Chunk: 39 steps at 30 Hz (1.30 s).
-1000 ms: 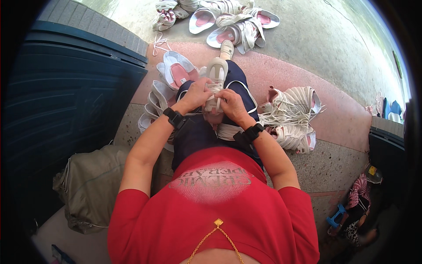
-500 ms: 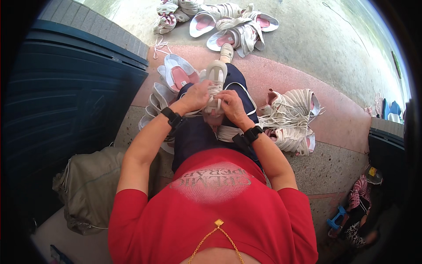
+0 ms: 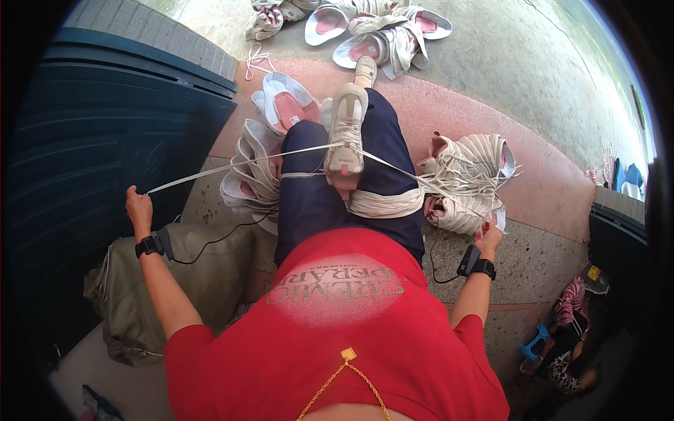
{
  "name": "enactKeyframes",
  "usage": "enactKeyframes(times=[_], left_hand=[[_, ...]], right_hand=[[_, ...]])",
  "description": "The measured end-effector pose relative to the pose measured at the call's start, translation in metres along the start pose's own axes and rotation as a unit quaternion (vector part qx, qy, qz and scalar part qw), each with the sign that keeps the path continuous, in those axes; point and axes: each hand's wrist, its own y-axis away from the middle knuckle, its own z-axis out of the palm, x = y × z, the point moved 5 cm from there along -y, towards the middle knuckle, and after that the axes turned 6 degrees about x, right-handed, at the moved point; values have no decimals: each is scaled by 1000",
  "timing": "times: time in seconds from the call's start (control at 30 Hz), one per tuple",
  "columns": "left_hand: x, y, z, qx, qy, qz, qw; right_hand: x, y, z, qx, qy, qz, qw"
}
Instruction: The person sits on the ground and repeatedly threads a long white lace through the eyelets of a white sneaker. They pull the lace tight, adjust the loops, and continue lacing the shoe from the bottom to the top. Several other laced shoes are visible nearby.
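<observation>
A beige and white shoe upper (image 3: 346,126) with pink at its heel end lies across my thighs, toe pointing away from me. From its lacing a pale shoelace (image 3: 232,166) runs out to both sides, pulled straight. My left hand (image 3: 139,210) is far out to the left by the dark door, its fingers closed on one end. Out to the right, my right hand (image 3: 489,235) pinches the other end, close to a stack of uppers. Over my right thigh lies a bundle of white laces (image 3: 386,204).
Stacked shoe uppers (image 3: 467,168) sit right of my legs, with another stack (image 3: 249,168) on the left. More uppers (image 3: 382,42) lie on the floor ahead. A dark blue door (image 3: 112,126) and an olive bag (image 3: 189,288) stand to the left. Black cables hang from both wrist devices.
Both hands have moved from the shoe upper out to opposite sides, drawing the shoelace ends long and taut. The upper's lacing area is now uncovered.
</observation>
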Motion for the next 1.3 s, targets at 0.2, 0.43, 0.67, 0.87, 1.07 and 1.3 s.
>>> enactKeyframes(times=[0.2,0.43,0.67,0.87,1.07,1.3], left_hand=[[3,1,21,-15,0,8,1000],[147,5,40,-25,112,219,969],[419,98,60,-178,332,395,838],[451,118,62,-323,335,385,797],[466,112,68,-341,282,395,805],[453,120,77,-485,390,216,752]], right_hand=[[-10,-56,-31,85,-37,11,996],[-96,0,49,139,257,-340,894],[-65,313,262,-453,140,-646,598],[-53,362,271,-420,323,-717,453],[-49,377,270,-335,315,-828,322],[-52,365,275,-408,305,-740,439]])
